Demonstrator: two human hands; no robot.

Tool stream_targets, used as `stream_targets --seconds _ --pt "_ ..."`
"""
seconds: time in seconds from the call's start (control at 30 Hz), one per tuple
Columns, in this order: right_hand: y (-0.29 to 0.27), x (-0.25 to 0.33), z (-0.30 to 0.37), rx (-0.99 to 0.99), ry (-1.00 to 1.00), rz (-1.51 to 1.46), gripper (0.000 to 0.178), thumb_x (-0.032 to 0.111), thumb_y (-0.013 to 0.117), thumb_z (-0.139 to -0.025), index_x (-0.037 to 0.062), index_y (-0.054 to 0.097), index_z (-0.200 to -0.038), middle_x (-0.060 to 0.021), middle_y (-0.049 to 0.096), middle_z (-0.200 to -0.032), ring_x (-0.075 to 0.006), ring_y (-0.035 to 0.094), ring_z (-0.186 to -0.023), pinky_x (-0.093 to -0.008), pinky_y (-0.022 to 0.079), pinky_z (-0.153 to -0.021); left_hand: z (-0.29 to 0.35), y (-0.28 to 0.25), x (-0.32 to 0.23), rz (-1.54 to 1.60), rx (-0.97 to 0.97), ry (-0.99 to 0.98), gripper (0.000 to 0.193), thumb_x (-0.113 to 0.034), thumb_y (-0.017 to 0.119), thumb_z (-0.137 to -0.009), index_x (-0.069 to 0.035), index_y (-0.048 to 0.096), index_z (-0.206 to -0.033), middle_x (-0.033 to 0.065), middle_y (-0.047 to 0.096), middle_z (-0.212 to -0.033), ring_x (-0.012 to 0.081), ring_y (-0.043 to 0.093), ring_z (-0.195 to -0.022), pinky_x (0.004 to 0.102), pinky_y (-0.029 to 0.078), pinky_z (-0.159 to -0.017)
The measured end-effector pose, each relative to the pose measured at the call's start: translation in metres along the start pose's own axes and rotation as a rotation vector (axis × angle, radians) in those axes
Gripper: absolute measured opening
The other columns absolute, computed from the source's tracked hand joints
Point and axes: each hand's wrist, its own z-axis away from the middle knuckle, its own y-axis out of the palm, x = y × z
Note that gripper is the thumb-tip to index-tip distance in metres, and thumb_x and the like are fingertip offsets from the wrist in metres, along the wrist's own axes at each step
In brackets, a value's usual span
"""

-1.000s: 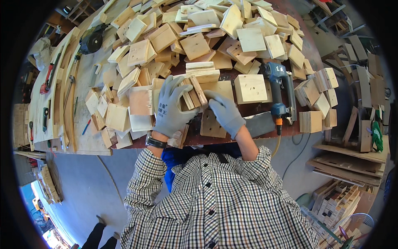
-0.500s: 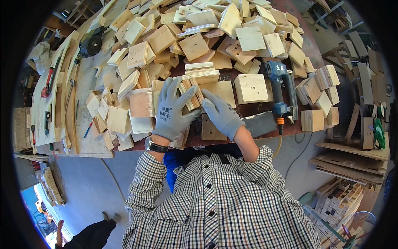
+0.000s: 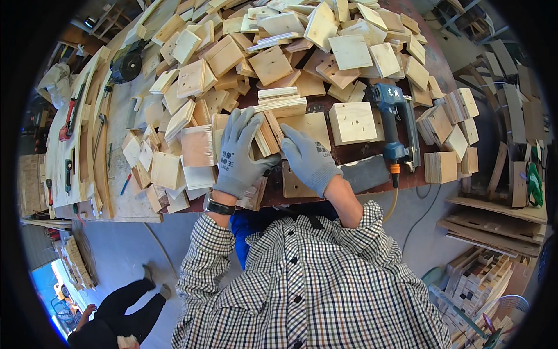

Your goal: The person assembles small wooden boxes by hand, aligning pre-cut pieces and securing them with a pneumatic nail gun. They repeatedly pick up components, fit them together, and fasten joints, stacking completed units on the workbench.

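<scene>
Between my gloved hands stands a small stack of plywood pieces (image 3: 268, 134), tilted with its layered edges up. My left hand (image 3: 237, 156) wraps its fingers and thumb around the left side of the stack. On the other side, my right hand (image 3: 310, 159) presses its fingertips against the stack's right face. Just beyond are more layered plywood pieces (image 3: 281, 104), lying on a plywood block. To the right sits a square wooden block (image 3: 353, 123) with several nails or nail marks on top. Beside it rests a blue pneumatic nail gun (image 3: 390, 119) with an orange hose fitting.
A big heap of plywood squares (image 3: 272, 65) covers the far part of the table. Stacked blocks (image 3: 440, 167) stand at the right edge. Long boards (image 3: 87, 125) and tools lie at the left. An air hose (image 3: 393, 203) hangs over the front edge. Another person (image 3: 125, 308) is at lower left.
The plywood stack has turned slightly more upright between my hands, and my right fingers have shifted along it. At lower left the other person has moved further into view.
</scene>
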Motion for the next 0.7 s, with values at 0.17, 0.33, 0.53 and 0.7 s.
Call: stream_targets --seconds 0.17,0.33,0.53,0.7 --pt "-0.001 0.002 0.000 0.004 0.010 0.009 0.054 0.040 0.040 -0.109 0.0055 0.050 -0.149 -0.0258 0.063 -0.133 -0.0428 0.062 -0.123 -0.0495 0.048 -0.107 0.001 -0.003 -0.004 -0.098 0.013 0.023 0.089 -0.033 0.093 -0.071 -0.009 0.055 -0.147 0.0166 0.045 -0.160 0.0406 0.038 -0.150 0.0517 0.032 -0.124" --pt "0.004 -0.003 -0.003 -0.032 -0.004 0.028 0.061 0.045 0.046 -0.106 0.0037 0.048 -0.151 -0.0272 0.062 -0.133 -0.0441 0.062 -0.122 -0.0494 0.048 -0.106 -0.004 -0.006 -0.003 -0.133 0.022 0.065 0.090 -0.035 0.093 -0.069 -0.013 0.054 -0.147 0.0136 0.048 -0.155 0.0377 0.038 -0.149 0.0509 0.033 -0.122" --pt "0.015 0.004 -0.003 -0.077 0.001 0.084 0.069 0.049 0.054 -0.103 0.0037 0.046 -0.154 -0.0287 0.059 -0.135 -0.0463 0.060 -0.123 -0.0503 0.049 -0.105 -0.007 -0.009 -0.004 -0.108 0.039 0.042 0.089 -0.030 0.093 -0.067 -0.013 0.055 -0.146 0.0139 0.050 -0.151 0.0382 0.040 -0.147 0.0512 0.035 -0.121" --pt "0.017 -0.007 -0.006 -0.072 -0.004 0.018 0.067 0.047 0.054 -0.104 0.0042 0.046 -0.154 -0.0297 0.058 -0.136 -0.0459 0.059 -0.124 -0.0510 0.049 -0.104 -0.005 -0.010 -0.008 -0.111 0.015 0.073 0.084 -0.028 0.093 -0.067 -0.014 0.059 -0.143 0.0167 0.053 -0.147 0.0385 0.045 -0.142 0.0507 0.039 -0.118"
